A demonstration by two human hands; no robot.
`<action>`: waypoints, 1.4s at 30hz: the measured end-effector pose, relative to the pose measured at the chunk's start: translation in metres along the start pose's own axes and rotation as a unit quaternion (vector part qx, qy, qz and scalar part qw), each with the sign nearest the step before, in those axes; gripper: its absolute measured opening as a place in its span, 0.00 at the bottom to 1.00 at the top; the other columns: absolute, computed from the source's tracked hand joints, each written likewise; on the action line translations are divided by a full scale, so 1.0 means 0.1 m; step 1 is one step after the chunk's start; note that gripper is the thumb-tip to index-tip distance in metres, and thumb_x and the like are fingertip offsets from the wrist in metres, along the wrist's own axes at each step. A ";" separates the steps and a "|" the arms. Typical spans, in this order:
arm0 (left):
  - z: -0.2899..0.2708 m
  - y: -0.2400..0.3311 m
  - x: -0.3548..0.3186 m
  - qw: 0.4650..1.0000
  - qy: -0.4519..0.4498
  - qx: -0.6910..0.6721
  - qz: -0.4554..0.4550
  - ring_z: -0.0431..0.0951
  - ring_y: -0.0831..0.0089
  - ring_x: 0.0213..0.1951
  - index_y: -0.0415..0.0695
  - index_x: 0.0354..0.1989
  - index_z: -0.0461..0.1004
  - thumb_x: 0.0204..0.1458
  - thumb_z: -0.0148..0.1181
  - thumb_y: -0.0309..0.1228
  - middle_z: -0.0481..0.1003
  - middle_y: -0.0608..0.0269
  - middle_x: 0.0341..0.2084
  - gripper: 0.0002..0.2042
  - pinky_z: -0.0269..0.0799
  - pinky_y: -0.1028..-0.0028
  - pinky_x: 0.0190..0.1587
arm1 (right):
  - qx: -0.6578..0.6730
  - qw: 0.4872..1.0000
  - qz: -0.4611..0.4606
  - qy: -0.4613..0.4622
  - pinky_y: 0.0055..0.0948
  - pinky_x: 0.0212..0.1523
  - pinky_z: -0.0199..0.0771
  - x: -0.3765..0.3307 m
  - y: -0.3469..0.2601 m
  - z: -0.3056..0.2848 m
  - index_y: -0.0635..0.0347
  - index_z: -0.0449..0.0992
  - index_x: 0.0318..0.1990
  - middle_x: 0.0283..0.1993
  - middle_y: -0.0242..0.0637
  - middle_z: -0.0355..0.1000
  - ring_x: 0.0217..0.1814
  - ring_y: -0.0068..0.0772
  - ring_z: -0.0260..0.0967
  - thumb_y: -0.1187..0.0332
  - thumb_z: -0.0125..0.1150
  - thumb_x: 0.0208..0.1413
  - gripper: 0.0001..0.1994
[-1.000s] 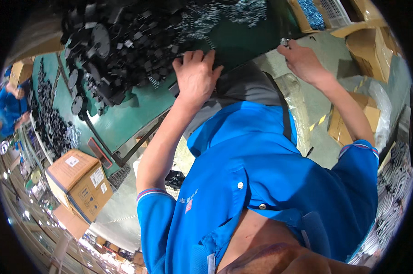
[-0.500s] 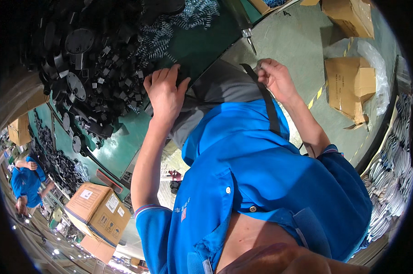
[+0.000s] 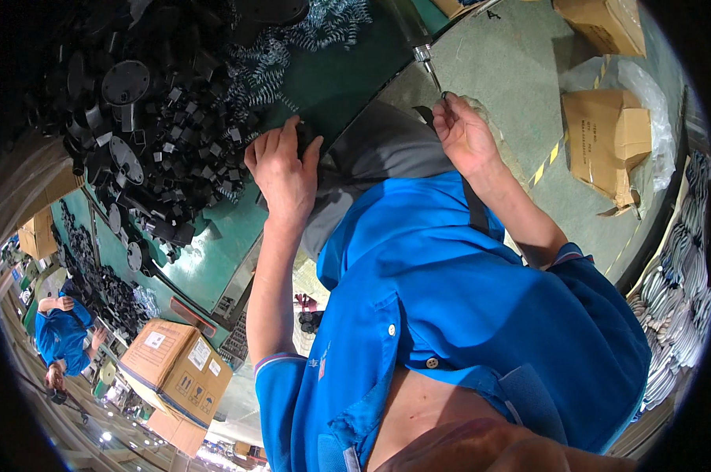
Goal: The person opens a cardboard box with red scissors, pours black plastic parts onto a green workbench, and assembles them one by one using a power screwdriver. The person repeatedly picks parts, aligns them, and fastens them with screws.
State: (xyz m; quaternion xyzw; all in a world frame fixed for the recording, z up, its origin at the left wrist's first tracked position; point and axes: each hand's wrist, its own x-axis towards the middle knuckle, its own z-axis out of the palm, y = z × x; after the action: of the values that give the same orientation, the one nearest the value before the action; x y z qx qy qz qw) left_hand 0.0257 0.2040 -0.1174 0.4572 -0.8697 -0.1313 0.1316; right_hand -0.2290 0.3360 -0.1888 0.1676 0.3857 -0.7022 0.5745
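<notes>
My right hand (image 3: pixel 467 135) is raised with its fingertips together around a small dark piece (image 3: pixel 445 95), too small to name. Those fingertips are at the bit of a power screwdriver (image 3: pixel 422 53), which points down from the upper edge. My left hand (image 3: pixel 283 171) is at the near edge of the green table, fingers curled and thumb apart, over a dark part mostly hidden by the hand. Just left of it lies a heap of small black square parts (image 3: pixel 186 130). Among them are black round plates (image 3: pixel 126 82) with stems.
Loose metal springs (image 3: pixel 324 27) lie at the far side of the green table (image 3: pixel 324 82). Cardboard boxes stand at the right (image 3: pixel 603 145) and lower left (image 3: pixel 174 370). Bundled grey pieces (image 3: pixel 674 307) are stacked at the far right. Another person (image 3: pixel 60 334) works at the left.
My right hand has moved up, its fingertips now at the screwdriver bit. My left hand stays at about the same place by the heap. The other person's arms have shifted.
</notes>
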 end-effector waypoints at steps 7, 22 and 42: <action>-0.01 0.03 0.00 1.000 0.016 0.024 0.004 0.73 0.55 0.45 0.41 0.49 0.75 0.49 0.66 0.34 0.75 0.55 0.37 0.19 0.64 0.59 0.53 | 0.021 0.999 -0.003 -0.035 0.24 0.39 0.81 -0.05 0.01 0.12 0.65 0.74 0.39 0.38 0.42 0.76 0.42 0.34 0.77 0.74 0.58 0.60 0.04; -0.04 0.07 -0.01 0.999 0.005 0.001 -0.031 0.74 0.54 0.46 0.41 0.49 0.75 0.51 0.65 0.36 0.76 0.51 0.38 0.19 0.65 0.59 0.52 | -0.092 0.993 -0.078 -0.018 0.25 0.40 0.80 -0.07 0.02 0.19 0.65 0.70 0.44 0.42 0.47 0.76 0.45 0.37 0.77 0.75 0.56 0.61 0.06; -0.11 -0.04 -0.08 0.997 -0.024 -0.065 -0.047 0.71 0.55 0.49 0.39 0.53 0.72 0.45 0.64 0.34 0.74 0.54 0.42 0.24 0.62 0.57 0.52 | -0.566 0.719 -0.329 -0.232 0.25 0.39 0.75 -0.35 0.07 0.87 0.63 0.71 0.51 0.43 0.38 0.73 0.39 0.29 0.73 0.75 0.63 0.53 0.17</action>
State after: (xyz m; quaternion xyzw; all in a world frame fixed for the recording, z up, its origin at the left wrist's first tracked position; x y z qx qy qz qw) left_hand 0.0374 0.2073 -0.1098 0.4846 -0.8400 -0.2040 0.1338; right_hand -0.1938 0.2956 -0.1108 -0.4945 0.5965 -0.5148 0.3669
